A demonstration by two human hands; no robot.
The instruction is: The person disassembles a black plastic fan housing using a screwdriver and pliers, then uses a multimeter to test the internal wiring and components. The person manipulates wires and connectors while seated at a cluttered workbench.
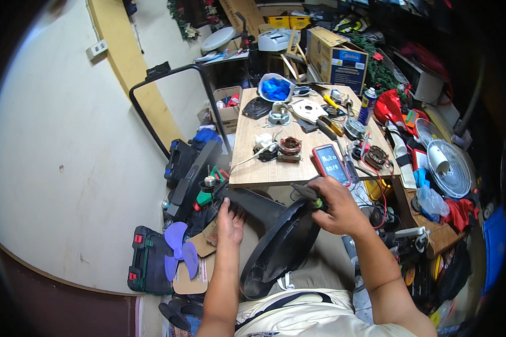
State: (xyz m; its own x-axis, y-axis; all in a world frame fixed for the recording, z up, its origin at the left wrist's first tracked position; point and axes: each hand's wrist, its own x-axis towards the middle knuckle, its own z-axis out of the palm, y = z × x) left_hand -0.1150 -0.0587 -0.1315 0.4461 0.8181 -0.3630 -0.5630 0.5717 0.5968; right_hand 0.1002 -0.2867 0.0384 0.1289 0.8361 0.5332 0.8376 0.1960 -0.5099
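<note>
Head view: closest to the person, short of the wooden surface (pixel 250 175), a black fan stand (pixel 284 238) is held tilted, its long axis running from the round base (pixel 270 264) at lower right to the post (pixel 256 205) slanting away up and left; the right hand (pixel 343 205) is at the base's upper rim, fingers clamped on a dark tool (pixel 305 192), perhaps pliers; the left hand (pixel 230 222) is the nearer one to the post, just below its far end, fingers apart and palm turned up, though whether they touch it I can't tell from here; on the surface's near edge a red-edged meter (pixel 331 164) shows a short word above digits; farther back a blue spray can (pixel 367 105) wears a label too small to read; past that, a cardboard box (pixel 324 50) carries a blue panel (pixel 349 67) with a brand mark and printed lines.
</note>
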